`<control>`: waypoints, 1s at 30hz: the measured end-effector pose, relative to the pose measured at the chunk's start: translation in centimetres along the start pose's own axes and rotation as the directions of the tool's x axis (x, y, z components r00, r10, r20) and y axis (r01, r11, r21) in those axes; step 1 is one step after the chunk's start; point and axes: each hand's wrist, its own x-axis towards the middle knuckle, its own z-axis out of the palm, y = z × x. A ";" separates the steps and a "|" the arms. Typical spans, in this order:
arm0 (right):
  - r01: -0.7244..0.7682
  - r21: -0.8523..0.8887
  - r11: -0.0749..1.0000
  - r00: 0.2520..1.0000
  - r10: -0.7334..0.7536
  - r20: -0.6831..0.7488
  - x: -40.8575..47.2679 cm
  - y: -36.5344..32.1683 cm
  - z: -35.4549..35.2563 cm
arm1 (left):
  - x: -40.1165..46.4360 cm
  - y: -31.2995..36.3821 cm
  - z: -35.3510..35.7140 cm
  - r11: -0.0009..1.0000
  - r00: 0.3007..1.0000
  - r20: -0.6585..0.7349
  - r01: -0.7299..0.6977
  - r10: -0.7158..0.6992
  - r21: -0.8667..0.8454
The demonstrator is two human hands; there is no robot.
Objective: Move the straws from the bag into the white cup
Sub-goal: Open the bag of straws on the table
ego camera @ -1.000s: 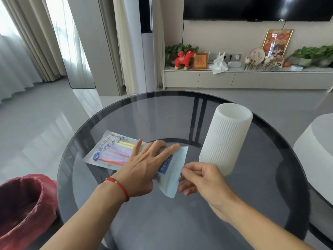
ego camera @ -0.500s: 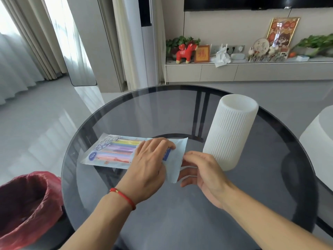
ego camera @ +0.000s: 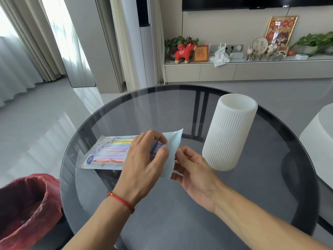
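Flat clear plastic bag of pastel straws (ego camera: 110,153) lies on the round dark glass worktop (ego camera: 180,213), left of the tall ribbed white cup (ego camera: 228,132). Straws all inside the bag; none seen in the cup. Left hand (ego camera: 144,163) pinches the bag's cup-side end, fingers curled. Right hand (ego camera: 191,166) grips that end's edge, just beside the cup. Judged: opening stage only; every transfer remains.

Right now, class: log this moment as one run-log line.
stage: opening bag | left hand: pinching straw bag | right hand: pinching bag's open end | straws: inside bag | white ribbed cup: upright, right of bag
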 end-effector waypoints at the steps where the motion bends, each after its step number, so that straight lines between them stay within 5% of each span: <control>1: -0.005 0.026 1.000 1.000 0.005 0.016 -0.1 0.0 0.2 | -0.1 0.1 0.0 1.000 1.000 0.005 -0.006 0.006 0.024; 4: 0.084 -0.177 0.981 0.996 -0.080 0.031 -0.5 -0.5 0.6 | -0.2 -0.1 -0.2 0.987 0.994 0.083 -0.078 0.066 0.144; 10: 0.206 -0.641 0.739 0.973 -0.224 0.055 -1.0 -1.1 -0.1 | -0.3 -0.6 -0.7 0.946 0.953 0.278 -0.194 0.119 0.259; 19: 0.213 -0.819 0.533 0.960 -0.271 0.074 -0.9 -1.9 0.0 | -0.2 -0.2 -0.3 0.953 0.968 0.224 -0.168 0.111 0.254; 24: -0.036 -0.933 0.358 0.988 -0.129 -0.088 -1.3 -1.4 -0.6 | 0.6 -0.7 -1.8 0.974 0.987 0.125 -0.120 0.097 0.194; 26: -0.037 -0.979 0.201 0.957 -0.274 -0.093 -1.2 -1.4 -0.3 | 0.3 -0.8 -1.3 0.972 0.979 0.184 -0.126 0.089 0.199; 30: 0.161 -0.987 -0.004 0.860 -0.490 0.142 -1.5 -1.6 0.5 | 0.0 -0.7 -0.5 0.961 0.962 0.236 -0.189 0.139 0.200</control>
